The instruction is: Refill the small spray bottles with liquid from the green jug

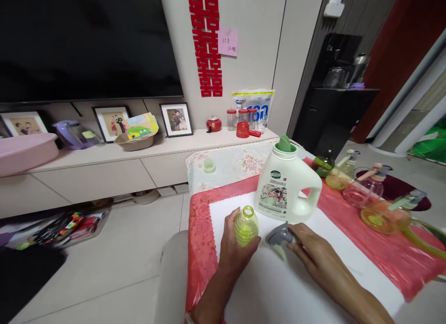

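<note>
My left hand (232, 243) is wrapped round a yellow-green see-through bottle (246, 227), which stands upright with its neck uncovered. To the right, my right hand (308, 245) grips a grey and pale green pump head (278, 236), held apart from the bottle just above the white sheet (258, 287). Behind both hands stands a large pale detergent jug (275, 194) with a label and a side handle. A green piece (285, 144) sits in the jug's mouth. A pale green cap (209, 165) rests on the flowered cloth at the table's far left.
Several spray bottles (371, 189) line the right side of the table, on the red cover (348, 217). Beyond the table runs a low white cabinet (104, 161) with framed photos, a pink basin (26, 152) and red-lidded jars (231, 119). A grey seat (174, 273) adjoins the table's left edge.
</note>
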### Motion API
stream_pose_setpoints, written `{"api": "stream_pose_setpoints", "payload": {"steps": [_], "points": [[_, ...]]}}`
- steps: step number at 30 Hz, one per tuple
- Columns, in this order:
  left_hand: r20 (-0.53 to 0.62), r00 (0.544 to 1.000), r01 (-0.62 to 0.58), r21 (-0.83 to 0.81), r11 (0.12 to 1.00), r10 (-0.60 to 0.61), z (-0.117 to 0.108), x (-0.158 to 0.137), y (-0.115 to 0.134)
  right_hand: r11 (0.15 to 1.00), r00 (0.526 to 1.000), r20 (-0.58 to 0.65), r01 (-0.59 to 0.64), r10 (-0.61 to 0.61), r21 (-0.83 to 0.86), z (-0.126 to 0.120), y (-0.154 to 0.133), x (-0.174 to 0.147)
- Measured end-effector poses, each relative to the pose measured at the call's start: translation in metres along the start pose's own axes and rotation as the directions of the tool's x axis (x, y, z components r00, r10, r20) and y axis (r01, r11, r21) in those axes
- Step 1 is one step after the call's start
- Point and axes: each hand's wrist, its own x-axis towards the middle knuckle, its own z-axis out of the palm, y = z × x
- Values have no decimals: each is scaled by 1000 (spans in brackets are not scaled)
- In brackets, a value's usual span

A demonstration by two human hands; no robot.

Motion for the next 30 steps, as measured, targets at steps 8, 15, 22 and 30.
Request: {"api": "stream_pose_setpoints", "payload": {"steps": [8, 15, 22, 30], "points": [[-24, 999, -26, -21, 999, 25, 4, -2, 1, 517, 875, -362, 159, 320, 841, -62, -50, 26], [-48, 999, -27, -18, 999, 26, 8, -2, -3, 358, 742, -548, 427, 386, 830, -83, -95, 68], [-43, 999, -24, -37, 999, 22, 8, -2, -3, 173, 820, -513, 483, 254, 858, -52, -107, 100], [-50, 998, -28, -78, 997, 24, 9, -1, -4, 148, 908, -379, 356, 180, 923, -8, -88, 107]]}}
